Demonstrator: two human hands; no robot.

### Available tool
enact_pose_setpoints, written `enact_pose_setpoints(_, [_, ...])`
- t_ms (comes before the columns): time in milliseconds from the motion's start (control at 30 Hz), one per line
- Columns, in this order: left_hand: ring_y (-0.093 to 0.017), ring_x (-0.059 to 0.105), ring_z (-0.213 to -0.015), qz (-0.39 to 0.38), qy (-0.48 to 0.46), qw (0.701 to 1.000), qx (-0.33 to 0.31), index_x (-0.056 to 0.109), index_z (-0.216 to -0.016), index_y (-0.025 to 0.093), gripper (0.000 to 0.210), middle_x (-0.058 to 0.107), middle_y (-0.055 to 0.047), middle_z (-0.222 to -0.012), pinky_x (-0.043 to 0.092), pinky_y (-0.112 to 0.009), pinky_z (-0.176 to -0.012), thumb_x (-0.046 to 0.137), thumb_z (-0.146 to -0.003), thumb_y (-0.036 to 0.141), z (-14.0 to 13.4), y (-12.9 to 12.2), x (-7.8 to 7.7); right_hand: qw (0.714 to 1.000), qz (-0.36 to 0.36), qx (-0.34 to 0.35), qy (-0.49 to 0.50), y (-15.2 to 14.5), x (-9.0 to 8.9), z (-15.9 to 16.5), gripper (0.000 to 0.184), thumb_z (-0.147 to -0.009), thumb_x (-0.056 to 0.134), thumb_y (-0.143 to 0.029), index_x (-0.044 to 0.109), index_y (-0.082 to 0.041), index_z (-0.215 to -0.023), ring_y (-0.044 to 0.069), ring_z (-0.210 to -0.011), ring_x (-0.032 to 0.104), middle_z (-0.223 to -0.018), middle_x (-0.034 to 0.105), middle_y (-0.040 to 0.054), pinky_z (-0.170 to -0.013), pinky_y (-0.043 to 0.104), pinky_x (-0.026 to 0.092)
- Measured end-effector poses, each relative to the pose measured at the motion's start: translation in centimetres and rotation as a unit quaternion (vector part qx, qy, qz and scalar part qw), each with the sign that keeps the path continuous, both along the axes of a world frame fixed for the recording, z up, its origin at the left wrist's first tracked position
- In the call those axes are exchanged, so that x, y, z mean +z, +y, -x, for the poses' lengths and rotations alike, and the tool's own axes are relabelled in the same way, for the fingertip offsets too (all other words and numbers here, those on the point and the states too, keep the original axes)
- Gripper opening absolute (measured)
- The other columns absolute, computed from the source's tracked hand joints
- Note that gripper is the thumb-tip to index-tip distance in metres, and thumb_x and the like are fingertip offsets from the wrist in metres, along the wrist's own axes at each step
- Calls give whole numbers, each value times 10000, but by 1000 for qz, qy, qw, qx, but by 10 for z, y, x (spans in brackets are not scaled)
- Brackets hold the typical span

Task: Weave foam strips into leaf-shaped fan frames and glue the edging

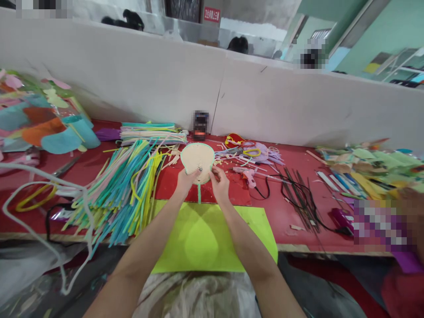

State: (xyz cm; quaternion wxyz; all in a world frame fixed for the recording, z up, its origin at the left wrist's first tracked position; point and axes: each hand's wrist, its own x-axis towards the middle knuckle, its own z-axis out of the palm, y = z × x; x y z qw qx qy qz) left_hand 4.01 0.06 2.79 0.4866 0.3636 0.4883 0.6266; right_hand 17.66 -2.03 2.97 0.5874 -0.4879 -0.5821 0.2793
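A cream fan-shaped piece with a thin green edge and a green stem is held up in front of me. My left hand grips its lower left, the thumb lying across its face near a small dark round spot. At its lower right edge, the fingers of my right hand pinch the rim. Below, a lime-green sheet spreads over the table edge toward my lap. Behind the piece lies a red board with small cream scraps about it.
Colourful pipe cleaners are heaped at left, beside scissors and felt shapes. A pink glue gun, yellow-handled scissors, dark sticks and a black cord lie right. A white partition stands behind; another person's arm shows far right.
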Motion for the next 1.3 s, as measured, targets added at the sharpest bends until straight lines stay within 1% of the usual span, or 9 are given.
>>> enact_pose_setpoints(133, [-227,653,-897,8,26,1000,-5,667,-1008,95,547,693,-126,-1028,514,-343,-813,787,-538,349,-1,1,-3,1000,-7,-12,2,3,-3,-1,309,-828,521,-413,600,-190,-1027,170,-880,624,-967,657,73,-757,279,510])
enact_pose_setpoints(300, [-225,655,-888,8,19,1000,-17,673,-997,108,526,700,-115,-1007,515,-345,-810,787,-540,342,-2,2,-8,999,6,-33,22,9,-7,-4,305,-834,503,-423,612,-165,-955,174,-844,630,-921,672,78,-772,302,513])
enact_pose_setpoints(500, [-233,654,-891,15,32,999,-11,675,-1000,106,539,699,-122,-1008,508,-344,-809,787,-538,361,-1,2,-9,995,-55,-23,-78,6,-2,-11,254,-847,504,-365,643,-186,-962,166,-813,635,-922,686,69,-759,290,514])
enact_pose_setpoints(600, [-235,652,-903,14,38,999,-14,677,-998,105,535,696,-127,-1017,511,-340,-803,783,-542,363,0,1,-7,994,-65,-9,-93,7,0,-14,237,-837,524,-355,648,-188,-951,162,-795,638,-920,690,64,-768,294,518])
enact_pose_setpoints(800, [-239,649,-913,22,32,999,-24,673,-1012,104,564,689,-131,-1040,509,-348,-816,792,-526,363,2,2,-6,997,-17,19,-71,10,3,-18,253,-814,540,-384,639,-184,-932,171,-804,652,-906,693,67,-691,278,532])
enact_pose_setpoints(900, [-245,648,-920,23,43,998,-29,676,-1006,110,562,690,-127,-1039,507,-351,-818,791,-524,375,3,2,-8,995,-26,22,-96,9,6,-20,241,-818,533,-373,646,-185,-918,170,-796,652,-894,696,65,-695,276,527])
enact_pose_setpoints(1067, [-243,645,-926,21,49,998,-32,667,-1023,109,584,687,-129,-1046,505,-340,-816,791,-521,382,3,3,-9,991,-50,18,-122,8,9,-20,224,-821,528,-356,655,-192,-905,170,-792,645,-891,694,60,-756,296,517])
enact_pose_setpoints(1200, [-233,648,-909,8,41,999,-28,665,-1029,105,586,690,-127,-1039,502,-339,-823,786,-528,385,5,4,-10,997,-18,27,-75,9,8,-19,258,-815,531,-390,652,-189,-924,175,-820,645,-917,693,65,-736,287,520])
enact_pose_setpoints(1300, [-227,651,-894,1,32,999,-34,664,-1034,106,595,686,-125,-1048,504,-342,-823,782,-529,398,7,7,-12,998,17,44,-36,11,9,-19,283,-793,553,-413,659,-184,-920,179,-840,647,-928,700,65,-771,291,517])
